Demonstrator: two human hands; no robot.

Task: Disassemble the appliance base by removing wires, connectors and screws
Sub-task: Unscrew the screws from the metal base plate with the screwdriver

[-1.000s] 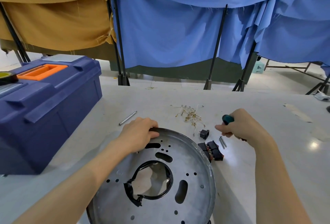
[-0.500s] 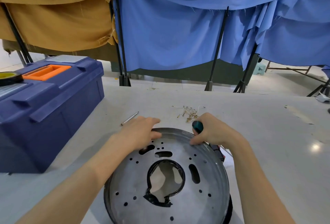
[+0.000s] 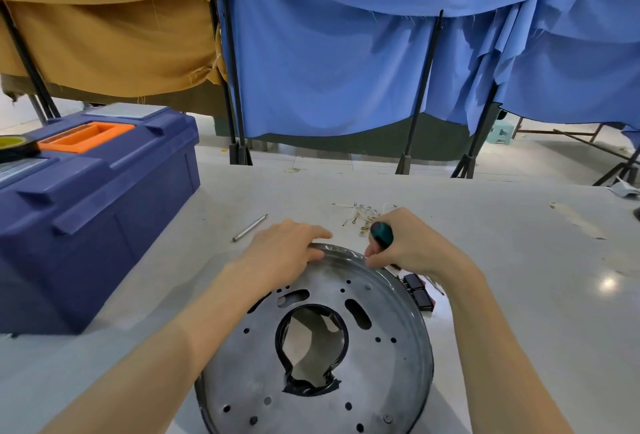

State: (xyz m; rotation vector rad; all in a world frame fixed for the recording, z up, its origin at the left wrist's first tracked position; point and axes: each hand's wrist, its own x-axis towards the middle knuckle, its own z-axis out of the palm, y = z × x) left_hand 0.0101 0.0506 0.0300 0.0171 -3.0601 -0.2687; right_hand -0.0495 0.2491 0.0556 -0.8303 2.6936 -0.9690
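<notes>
The appliance base (image 3: 398, 364) is a stamped metal disc at the near edge of the bench (image 3: 519, 260), about the middle. It looks stiff, fairly light and slick, maybe sharp round the cutouts, so I'd grab the rolled rim. The left hand (image 3: 284, 253) curls over the far rim. The right hand (image 3: 412, 246) is wrapped round a teal-handled screwdriver (image 3: 382, 233), fingertips on the rim. No readable labels anywhere.

The base plate (image 3: 381, 347) lies on the worktop (image 3: 519, 260). The left grip (image 3: 284, 253) holds its far rim. The right grip (image 3: 408, 246), holding a screwdriver (image 3: 382, 233), touches the rim just beside. A toolbox (image 3: 86, 208) stands well left of both grips. A pin (image 3: 250, 227) lies beyond the left grip, wires (image 3: 360, 215) behind the right, and switches (image 3: 417, 291) beside its wrist.
</notes>
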